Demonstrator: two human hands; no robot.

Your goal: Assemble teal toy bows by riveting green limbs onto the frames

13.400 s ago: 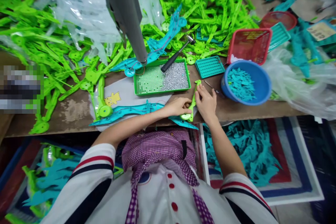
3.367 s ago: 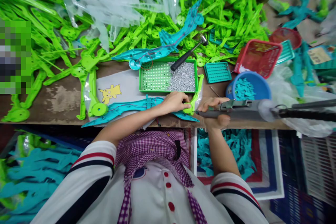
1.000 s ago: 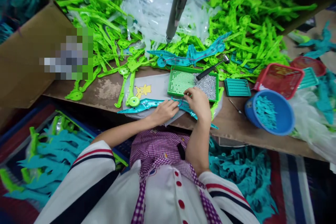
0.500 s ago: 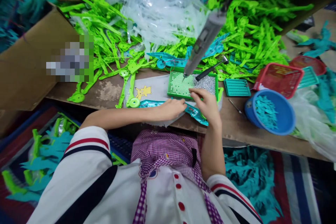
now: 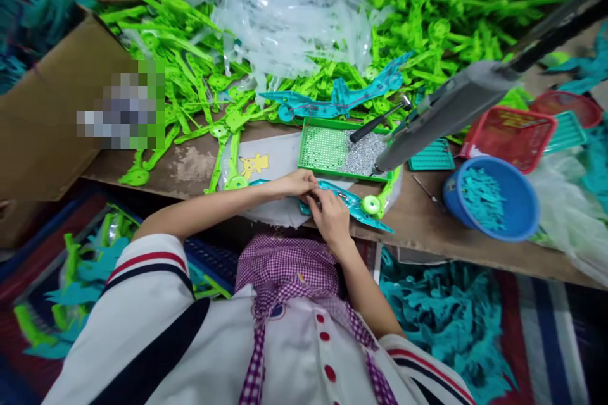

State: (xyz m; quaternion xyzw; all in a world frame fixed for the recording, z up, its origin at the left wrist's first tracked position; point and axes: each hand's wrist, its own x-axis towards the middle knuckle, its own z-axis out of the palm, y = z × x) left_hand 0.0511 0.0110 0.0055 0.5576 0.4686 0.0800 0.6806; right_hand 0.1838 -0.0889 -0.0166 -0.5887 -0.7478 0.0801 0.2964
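Note:
A long teal plastic shell part (image 5: pixel 352 200) lies at the front edge of the bench, with a lime green piece (image 5: pixel 371 205) at its right end. Over the middle of the shell, my left hand (image 5: pixel 298 183) has its fingers pinched together. My right hand (image 5: pixel 331 214) meets it there, fingertips closed against the left ones; whatever sits between them is hidden. Just behind stands a green perforated tray (image 5: pixel 327 145) with small metal screws (image 5: pixel 361 155) in its right part. A grey powered screwdriver (image 5: pixel 427 119) hangs over that tray's right corner, touched by neither hand.
Lime green plastic pieces (image 5: pixel 190 44) and clear plastic strips (image 5: pixel 289 25) are heaped behind. A hammer (image 5: pixel 382 119) rests on the tray. To the right are a blue bucket (image 5: pixel 520 202) of teal bits, a red basket (image 5: pixel 513 136) and a small teal tray (image 5: pixel 432 155).
My right hand has come left and down from beside the screw tray to my left hand. The screwdriver has swung right. The teal shell has shifted slightly right.

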